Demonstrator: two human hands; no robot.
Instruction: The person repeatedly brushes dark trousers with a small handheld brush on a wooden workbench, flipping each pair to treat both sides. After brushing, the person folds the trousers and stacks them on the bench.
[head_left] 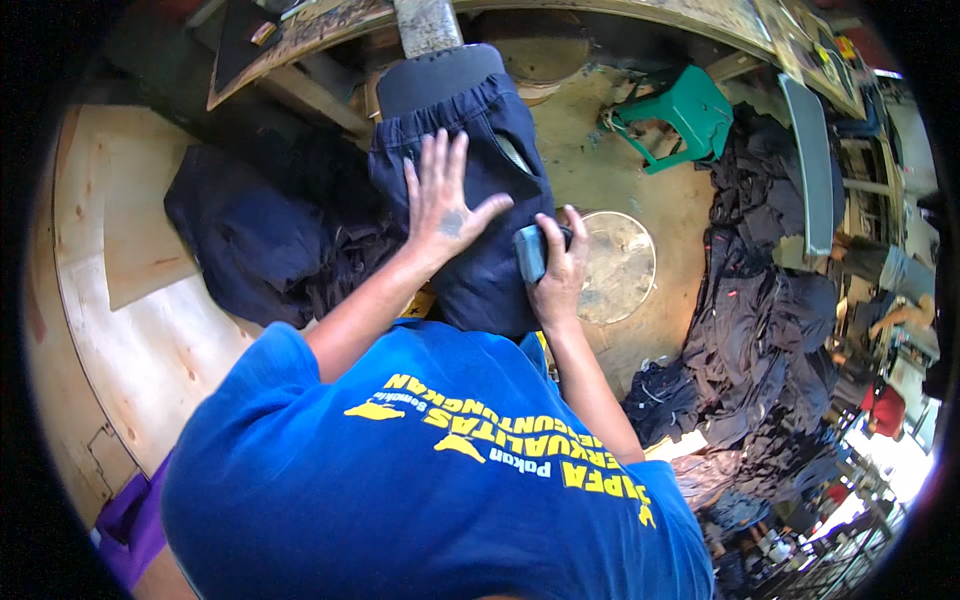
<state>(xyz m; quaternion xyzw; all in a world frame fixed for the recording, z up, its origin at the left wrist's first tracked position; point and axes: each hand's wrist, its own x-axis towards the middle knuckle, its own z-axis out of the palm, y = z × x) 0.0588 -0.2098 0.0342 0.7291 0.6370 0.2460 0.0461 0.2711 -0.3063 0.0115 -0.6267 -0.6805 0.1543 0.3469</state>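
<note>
Shirt (420, 470): worn by the person, blue with yellow and white print, filling the lower part of the view.
Right hand (562, 268): at the right edge of the navy garment (480, 265), with fingers curled around a small blue-grey block (530, 255).
Left hand (440, 205): laid palm down on the garment's front, with fingers straight and spread, thumb pointing right, tips just below the waistband.
Navy garment: drawn over a dark board (440, 80) in front of the body, with gathered waistband toward the far end and something pale showing in the pocket slit.
Dark cloth (245, 230): heaped just left of the garment, near pale plywood (150, 220).
Round disc (618, 268): pale and scuffed, right of the right hand.
Garment pile (765, 320): dark, crumpled, farther right.
Green stool (690, 115): beyond the disc, beside the pile.
Wooden table (335, 35): across the far end, with a worn edge.
Other people (900, 275): at the far right, small and blurred.
</note>
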